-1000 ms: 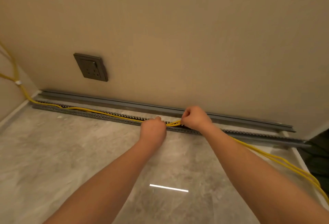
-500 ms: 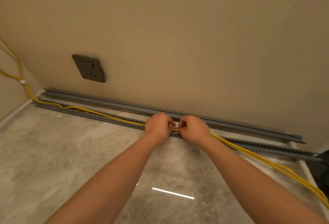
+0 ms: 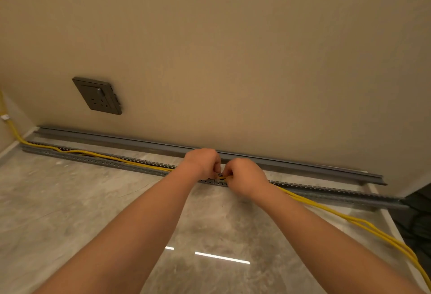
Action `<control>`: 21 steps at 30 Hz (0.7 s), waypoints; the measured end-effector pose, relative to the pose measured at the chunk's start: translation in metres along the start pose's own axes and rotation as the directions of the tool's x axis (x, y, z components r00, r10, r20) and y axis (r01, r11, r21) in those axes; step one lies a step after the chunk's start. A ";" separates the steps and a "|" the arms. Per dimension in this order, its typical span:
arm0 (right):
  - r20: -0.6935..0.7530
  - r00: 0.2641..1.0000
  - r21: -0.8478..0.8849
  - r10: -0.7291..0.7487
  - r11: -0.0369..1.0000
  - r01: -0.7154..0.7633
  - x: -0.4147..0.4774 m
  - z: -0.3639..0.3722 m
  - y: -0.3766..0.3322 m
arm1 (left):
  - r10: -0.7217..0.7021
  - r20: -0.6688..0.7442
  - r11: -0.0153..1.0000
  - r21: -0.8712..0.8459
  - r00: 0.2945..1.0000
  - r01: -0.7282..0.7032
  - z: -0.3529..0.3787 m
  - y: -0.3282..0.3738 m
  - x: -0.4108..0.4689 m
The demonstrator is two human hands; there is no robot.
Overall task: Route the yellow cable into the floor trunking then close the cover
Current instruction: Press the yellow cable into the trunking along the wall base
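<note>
Head view: both hands meet over the trunking [image 3: 130, 167], a grey slotted channel lying on the floor [image 3: 70, 212] just out from the wall [image 3: 233, 60]. The left hand [image 3: 204, 163] and right hand [image 3: 245, 178] are almost touching, fingers curled and pinching the cable [image 3: 326, 209] at the channel's near edge. Left of the hands the cable lies inside the trunking and climbs the corner. Right of them it runs loose across the floor, outside the channel. The cover [image 3: 303, 167] lies apart, along the wall's foot. A socket [image 3: 98, 95] sits on the wall above.
</note>
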State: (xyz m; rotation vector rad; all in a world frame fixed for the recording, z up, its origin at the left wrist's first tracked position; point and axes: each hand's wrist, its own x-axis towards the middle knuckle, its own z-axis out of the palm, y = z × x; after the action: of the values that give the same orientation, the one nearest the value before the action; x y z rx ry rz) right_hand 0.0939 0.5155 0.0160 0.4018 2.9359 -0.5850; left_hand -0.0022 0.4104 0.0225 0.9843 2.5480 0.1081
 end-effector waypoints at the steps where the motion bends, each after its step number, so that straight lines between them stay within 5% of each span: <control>1: -0.017 1.000 -0.013 0.015 1.000 -0.015 -0.001 0.001 0.000 | -0.010 -0.002 1.000 0.006 1.000 0.010 0.000 0.002 -0.001; 7: -0.050 0.989 -0.006 0.140 0.990 -0.140 -0.005 -0.008 0.011 | -0.057 -0.056 0.998 0.029 0.997 0.059 0.003 0.010 -0.005; 14: 0.258 0.949 0.317 0.183 0.912 -0.262 -0.008 -0.032 0.037 | -0.083 -0.078 0.995 0.053 0.994 0.087 0.005 0.012 -0.008; 18: 0.232 0.958 0.368 0.166 0.897 -0.245 -0.010 -0.034 0.046 | -0.088 -0.075 0.993 0.066 0.993 0.093 0.006 0.012 -0.008; 21: 0.135 0.978 0.236 0.157 0.954 -0.186 -0.010 -0.028 0.043 | -0.080 -0.063 0.994 0.067 0.995 0.084 0.005 0.012 -0.006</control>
State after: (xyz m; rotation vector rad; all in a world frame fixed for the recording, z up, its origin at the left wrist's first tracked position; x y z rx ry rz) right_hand 0.1142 0.5626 0.0275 0.6204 2.6900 -0.9204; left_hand 0.0121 0.4151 0.0225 0.9130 2.6600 0.0261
